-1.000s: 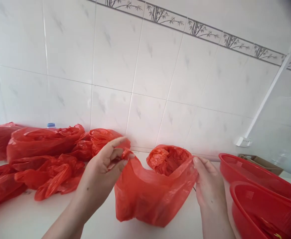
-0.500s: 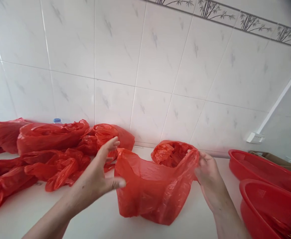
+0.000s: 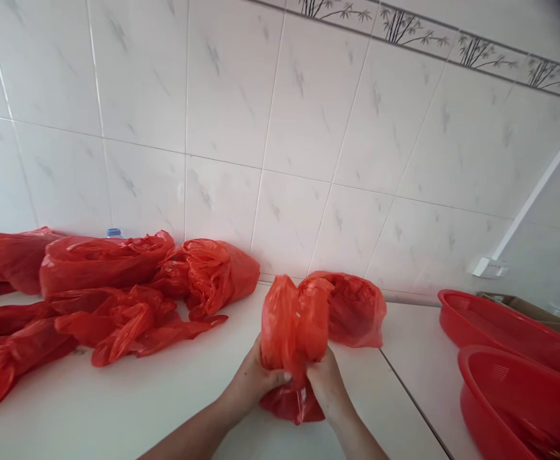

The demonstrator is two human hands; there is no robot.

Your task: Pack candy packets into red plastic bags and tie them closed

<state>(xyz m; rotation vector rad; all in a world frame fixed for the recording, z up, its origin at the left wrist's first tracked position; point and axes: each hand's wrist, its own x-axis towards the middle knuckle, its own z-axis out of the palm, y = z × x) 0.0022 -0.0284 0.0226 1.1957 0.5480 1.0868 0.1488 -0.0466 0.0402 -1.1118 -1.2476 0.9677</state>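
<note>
A red plastic bag stands upright on the white table in front of me, its upper part squeezed narrow and its handles pointing up. My left hand is closed around the bag's left side, thumb across the front. On the other side my right hand grips the gathered plastic, its fingers partly hidden behind the bag. The bag's lower part bulges out below my hands; what lies inside cannot be made out. Just behind it rests another red plastic bag, crumpled and lying against the wall.
Several filled red bags line the wall at the left, with loose red bags before them. A blue bottle cap shows behind. Two red plastic baskets stand at the right, near a cardboard box. A seam crosses the white table.
My hands have come together from either side of the open bag. The left hand has closed on it, and its spread mouth is now gathered into a narrow neck.
</note>
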